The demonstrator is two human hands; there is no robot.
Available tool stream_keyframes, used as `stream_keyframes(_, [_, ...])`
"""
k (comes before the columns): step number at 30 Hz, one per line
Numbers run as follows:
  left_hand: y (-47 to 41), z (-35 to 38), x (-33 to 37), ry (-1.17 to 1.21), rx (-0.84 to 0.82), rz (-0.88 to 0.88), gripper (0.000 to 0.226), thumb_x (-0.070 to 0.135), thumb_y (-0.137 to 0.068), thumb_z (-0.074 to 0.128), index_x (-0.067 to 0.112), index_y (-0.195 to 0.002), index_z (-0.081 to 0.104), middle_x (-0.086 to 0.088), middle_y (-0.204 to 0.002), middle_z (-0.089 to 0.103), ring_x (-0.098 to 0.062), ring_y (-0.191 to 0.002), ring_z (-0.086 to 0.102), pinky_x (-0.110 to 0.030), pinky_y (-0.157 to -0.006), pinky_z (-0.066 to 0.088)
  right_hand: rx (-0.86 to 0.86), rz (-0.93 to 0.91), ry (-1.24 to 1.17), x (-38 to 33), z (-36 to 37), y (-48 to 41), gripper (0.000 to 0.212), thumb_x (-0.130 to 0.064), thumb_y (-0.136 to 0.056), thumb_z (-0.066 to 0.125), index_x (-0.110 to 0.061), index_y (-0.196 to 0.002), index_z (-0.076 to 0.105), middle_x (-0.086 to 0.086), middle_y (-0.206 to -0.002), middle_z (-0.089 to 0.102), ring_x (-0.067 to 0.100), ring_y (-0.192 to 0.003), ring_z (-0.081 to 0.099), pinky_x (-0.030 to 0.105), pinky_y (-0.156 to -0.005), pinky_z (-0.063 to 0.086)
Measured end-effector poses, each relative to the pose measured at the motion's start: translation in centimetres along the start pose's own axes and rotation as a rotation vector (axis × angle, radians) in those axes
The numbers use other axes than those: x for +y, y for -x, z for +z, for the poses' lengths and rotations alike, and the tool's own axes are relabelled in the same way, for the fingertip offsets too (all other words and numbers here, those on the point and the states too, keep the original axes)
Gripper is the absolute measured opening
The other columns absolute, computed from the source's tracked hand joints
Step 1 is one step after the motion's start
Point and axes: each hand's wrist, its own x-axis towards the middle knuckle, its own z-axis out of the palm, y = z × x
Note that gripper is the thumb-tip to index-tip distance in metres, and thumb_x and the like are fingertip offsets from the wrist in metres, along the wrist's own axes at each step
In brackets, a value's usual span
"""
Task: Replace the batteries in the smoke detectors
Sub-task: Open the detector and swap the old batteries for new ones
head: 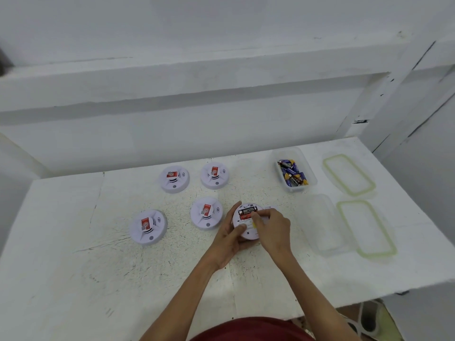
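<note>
In the head view, the person is working at the near middle of a white table (147, 279), and the open detector (247, 233) is lying back-up between both hands, so that its battery bay is facing the camera. The left hand (230, 238) is gripping the detector, fingers curling round its left rim and thumb lying across its back, probably to stop the round shell from turning or sliding. The right hand (272, 228) is reaching in from the right with its fingertips bunched on the battery (247, 212) sitting in the bay at the far edge; they appear to be pinching its end, though whether they are lifting it out or seating it I cannot tell. Four other detectors (206, 212) are lying face-up to the left, apart from each other and showing red labels, so I judge they are waiting their turn. A clear box (307, 169) holding spare batteries (293, 173) is standing to the far right, within easy reach of the right hand. An empty box (322, 227) is sitting nearer, just beside the right hand, likely meant for spent cells. Two lids (349, 174) are lying flat beyond the boxes, out of the way.
</note>
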Motion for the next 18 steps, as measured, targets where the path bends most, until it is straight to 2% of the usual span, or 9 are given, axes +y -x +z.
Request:
stream_keyframes(5, [-0.5, 0.8, -0.2, -0.176, -0.017, 0.025, 0.059, 0.007, -0.107, 0.052, 0.035, -0.156, 0.035, -0.006, -0.154, 0.051, -0.035, -0.136, 0.056, -0.066, -0.105, 0.048, 0.069, 0.064, -0.119, 0.4, -0.5, 0.3, 0.027, -0.034, -0.09, 0.071, -0.01, -0.104, 0.071, 0.0, -0.099, 0.071, 0.01, -0.086, 0.066, 0.0, -0.061, 0.044])
stream_keyframes(7, [-0.8, 1.1, -0.3, -0.232, -0.035, 0.03, 0.058, 0.011, -0.107, 0.053, 0.036, -0.156, 0.035, -0.006, -0.155, 0.049, -0.034, -0.136, 0.056, -0.067, -0.104, 0.048, 0.107, 0.086, -0.158, 0.7, -0.8, 0.5, 0.027, -0.039, -0.089, 0.071, -0.014, -0.101, 0.072, -0.003, -0.095, 0.072, 0.01, -0.085, 0.068, 0.003, -0.061, 0.046])
stream_keyframes(12, [-1.1, 1.1, -0.1, -0.281, -0.066, 0.031, 0.059, 0.014, -0.107, 0.053, 0.036, -0.157, 0.032, -0.002, -0.155, 0.049, -0.032, -0.135, 0.057, -0.065, -0.103, 0.05, 0.129, 0.093, -0.232, 0.4, -0.4, 0.6, 0.015, -0.029, -0.086, 0.076, -0.015, -0.083, 0.073, -0.004, -0.086, 0.073, 0.008, -0.08, 0.068, 0.002, -0.064, 0.046])
stream_keyframes(15, [-1.3, 0.8, -0.3, -0.194, -0.068, 0.011, 0.061, 0.01, -0.105, 0.054, 0.034, -0.157, 0.033, -0.005, -0.156, 0.049, -0.036, -0.137, 0.055, -0.069, -0.105, 0.046, 0.127, 0.049, -0.231, 0.5, -0.1, 0.8, 0.012, -0.024, -0.086, 0.077, -0.015, -0.091, 0.07, -0.005, -0.094, 0.073, 0.007, -0.087, 0.068, 0.001, -0.068, 0.047])
stream_keyframes(18, [-1.2, 0.5, -0.5, -0.113, -0.061, -0.016, 0.062, 0.008, -0.102, 0.056, 0.033, -0.156, 0.036, -0.009, -0.156, 0.05, -0.039, -0.137, 0.054, -0.068, -0.106, 0.046, 0.127, 0.033, -0.288, 0.7, -0.6, 0.9, 0.028, -0.022, -0.085, 0.079, -0.017, -0.105, 0.061, -0.009, -0.096, 0.068, 0.005, -0.087, 0.068, 0.005, -0.066, 0.05])
